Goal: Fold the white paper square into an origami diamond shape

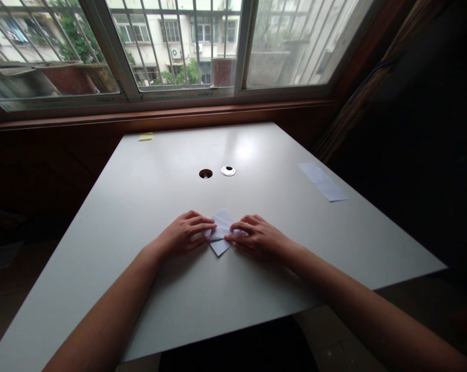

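This looks like a home: desk (159, 181) beneath a barred window (244, 49) facing flats (181, 27).

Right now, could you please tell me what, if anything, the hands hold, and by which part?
Folded white paper: left hand at its left side, right hand at its right; pinched or pressed, I cannot tell.

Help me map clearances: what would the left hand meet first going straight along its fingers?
The folded paper, which the left hand touches; then probably the right hand, though depth is unclear.
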The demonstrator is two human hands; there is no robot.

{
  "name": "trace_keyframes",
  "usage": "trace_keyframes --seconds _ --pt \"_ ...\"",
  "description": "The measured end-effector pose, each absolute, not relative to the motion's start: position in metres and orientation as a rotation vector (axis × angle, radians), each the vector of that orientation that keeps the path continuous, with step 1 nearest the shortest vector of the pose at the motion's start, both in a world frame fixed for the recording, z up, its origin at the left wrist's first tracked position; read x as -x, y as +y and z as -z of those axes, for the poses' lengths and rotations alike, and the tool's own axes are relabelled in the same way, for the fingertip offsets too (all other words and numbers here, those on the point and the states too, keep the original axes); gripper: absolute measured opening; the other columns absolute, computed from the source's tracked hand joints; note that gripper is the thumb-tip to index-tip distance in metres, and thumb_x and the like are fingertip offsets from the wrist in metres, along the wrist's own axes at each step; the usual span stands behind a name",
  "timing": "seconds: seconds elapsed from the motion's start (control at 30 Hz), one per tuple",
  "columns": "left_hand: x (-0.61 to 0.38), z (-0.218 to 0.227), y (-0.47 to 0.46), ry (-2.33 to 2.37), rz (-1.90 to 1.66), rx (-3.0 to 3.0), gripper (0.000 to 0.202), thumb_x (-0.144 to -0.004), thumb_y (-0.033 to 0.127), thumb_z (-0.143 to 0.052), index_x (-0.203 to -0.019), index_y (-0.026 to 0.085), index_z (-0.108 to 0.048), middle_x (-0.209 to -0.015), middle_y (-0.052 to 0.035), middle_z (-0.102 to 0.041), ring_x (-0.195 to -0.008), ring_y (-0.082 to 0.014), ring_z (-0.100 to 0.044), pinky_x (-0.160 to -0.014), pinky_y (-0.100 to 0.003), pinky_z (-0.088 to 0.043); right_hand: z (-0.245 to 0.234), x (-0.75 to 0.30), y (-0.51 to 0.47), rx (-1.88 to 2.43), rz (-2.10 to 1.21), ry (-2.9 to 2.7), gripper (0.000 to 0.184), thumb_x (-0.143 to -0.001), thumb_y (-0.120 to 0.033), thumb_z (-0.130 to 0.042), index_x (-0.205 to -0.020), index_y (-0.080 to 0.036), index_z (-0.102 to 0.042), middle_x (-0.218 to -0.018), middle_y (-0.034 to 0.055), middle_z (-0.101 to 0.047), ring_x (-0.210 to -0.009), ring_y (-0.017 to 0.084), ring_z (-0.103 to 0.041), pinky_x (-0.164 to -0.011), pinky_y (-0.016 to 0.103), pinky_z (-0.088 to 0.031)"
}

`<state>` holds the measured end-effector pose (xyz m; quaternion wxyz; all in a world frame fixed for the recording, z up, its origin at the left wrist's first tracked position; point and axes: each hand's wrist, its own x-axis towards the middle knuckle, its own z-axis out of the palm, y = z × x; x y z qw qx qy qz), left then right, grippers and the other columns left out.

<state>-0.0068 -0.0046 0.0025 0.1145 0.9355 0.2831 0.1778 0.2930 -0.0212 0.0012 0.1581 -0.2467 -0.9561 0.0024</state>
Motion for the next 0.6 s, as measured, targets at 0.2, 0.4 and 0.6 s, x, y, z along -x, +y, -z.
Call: trace_keyframes --seconds 0.2,0.4,0.6 --pt "0.005 0.0 -0.004 0.791 -0.561 -2.811 0.031 -0.095 0.03 -0.055 -0.124 0.034 -0.064 -0.127 -0.0033 -0.062 -0.109 -0.0203 -0.053 -0.097 -0.038 -0.048 0.0 -0.293 -0.02 0.651 -0.016 -2.735 0.032 -0.097 -0.032 -0.054 -0.128 -0.028 -0.061 -0.118 0.0062 -0.066 -0.109 0.022 -0.053 -0.095 0.039 -0.04" --pt "0.005 -0.001 -0.001 0.773 -0.496 -2.805 0.039 -0.093 0.023 -0.055 -0.13 0.034 -0.06 -0.128 -0.003 -0.061 -0.112 -0.0213 -0.051 -0.098 -0.039 -0.048 0.001 -0.288 -0.018 0.531 -0.016 -2.757 0.03 -0.098 -0.027 -0.05 -0.125 -0.02 -0.062 -0.116 0.0079 -0.067 -0.109 0.02 -0.055 -0.095 0.036 -0.042" --pt "0.004 0.0 0.0 0.77 -0.486 -2.798 0.037 -0.094 0.021 -0.053 -0.128 0.033 -0.061 -0.126 -0.0036 -0.062 -0.113 -0.0216 -0.05 -0.097 -0.038 -0.05 -0.001 -0.282 -0.015 0.517 0.021 -2.772 0.03 -0.099 -0.028 -0.049 -0.126 -0.023 -0.06 -0.115 0.0073 -0.066 -0.103 0.019 -0.055 -0.092 0.035 -0.043"
